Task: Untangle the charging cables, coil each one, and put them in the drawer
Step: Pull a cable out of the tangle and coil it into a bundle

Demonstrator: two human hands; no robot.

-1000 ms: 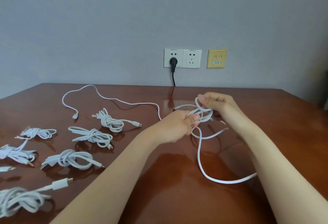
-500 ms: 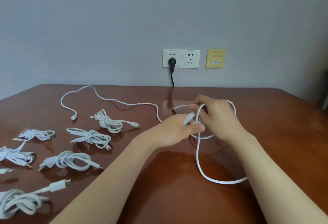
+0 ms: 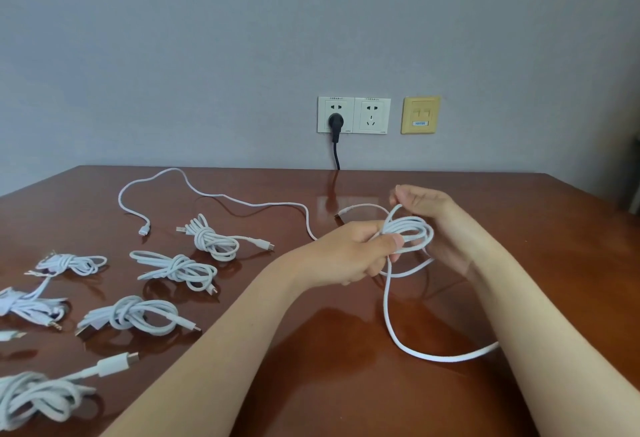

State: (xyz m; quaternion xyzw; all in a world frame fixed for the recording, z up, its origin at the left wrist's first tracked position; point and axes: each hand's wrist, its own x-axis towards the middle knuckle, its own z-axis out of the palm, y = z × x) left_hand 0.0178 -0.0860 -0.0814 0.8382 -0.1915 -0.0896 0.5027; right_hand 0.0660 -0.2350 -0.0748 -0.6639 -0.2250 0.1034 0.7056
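Note:
My left hand [image 3: 349, 256] pinches a small coil of white cable [image 3: 412, 230] above the middle of the brown table [image 3: 346, 384]. My right hand [image 3: 426, 215] sits behind the coil, fingers curled, guiding a strand of the same cable over it. A long loose tail [image 3: 408, 346] hangs down and loops across the table under my right forearm. Another white cable [image 3: 214, 194] lies uncoiled at the back left. Several knotted white cable bundles [image 3: 176, 268] lie in rows on the left. No drawer is in view.
Wall sockets [image 3: 353, 114] with a black plug [image 3: 334, 121] and a yellow data plate [image 3: 420, 114] sit on the grey wall behind the table. The table's back edge meets the wall; its right edge slopes away.
My right hand has swung round the coil from the front to behind and above it, adding another loop. The loose tail on the table has shortened slightly. My left hand keeps its pinch.

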